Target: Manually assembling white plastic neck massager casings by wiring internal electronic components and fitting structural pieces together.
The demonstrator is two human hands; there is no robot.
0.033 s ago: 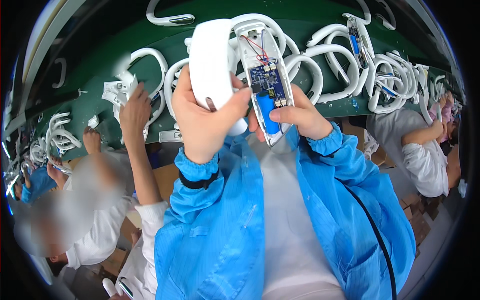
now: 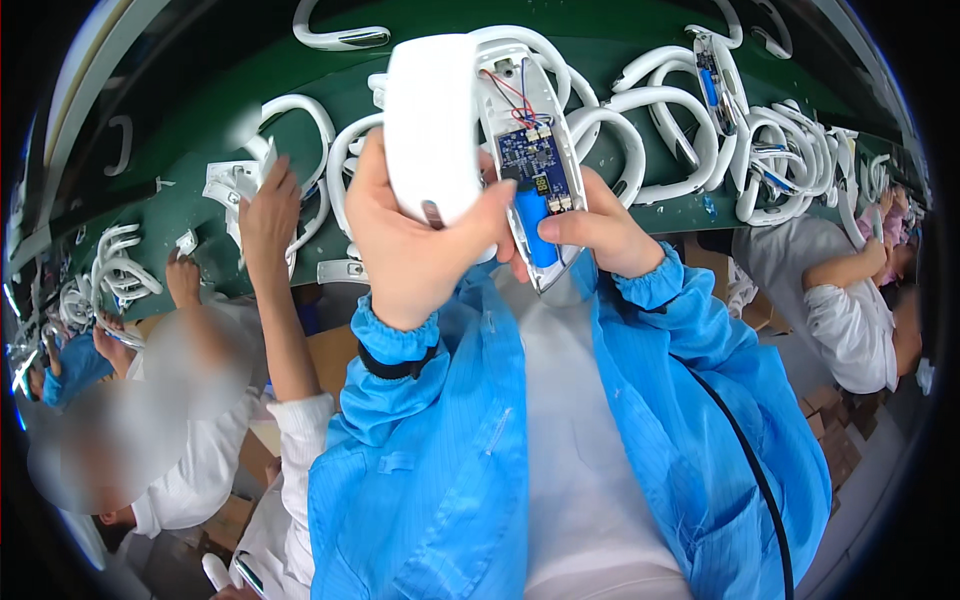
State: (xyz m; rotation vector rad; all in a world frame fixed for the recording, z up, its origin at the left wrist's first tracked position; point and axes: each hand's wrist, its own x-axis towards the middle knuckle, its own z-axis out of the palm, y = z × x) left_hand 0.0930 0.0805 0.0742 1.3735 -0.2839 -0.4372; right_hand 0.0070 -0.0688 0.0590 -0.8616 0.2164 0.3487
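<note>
My left hand [image 2: 428,225] is closed around a smooth white curved shell [image 2: 432,120], with the thumb reaching right toward the circuit board. Beside it, my right hand [image 2: 605,230] grips an open white housing [image 2: 498,95], its thumb lying against the blue cylindrical battery [image 2: 536,225]. A dark blue circuit board [image 2: 535,160] with a small display sits in the housing, and thin red and dark wires run from its upper end. The shell overlaps the housing's left edge. I cannot tell whether the two parts are joined behind my hands.
White curved bands [image 2: 680,110] lie on the green table [image 2: 440,15] behind and right of my hands; one has its electronics exposed. A heap of bands [image 2: 785,165] lies farther right. At left, a co-worker's hand [image 2: 268,215] holds a white piece. Another person sits at right.
My left hand and the white shell have shifted slightly right, covering more of the housing's left edge. The co-worker's hand at left has moved a little. My right hand stays nearly still.
</note>
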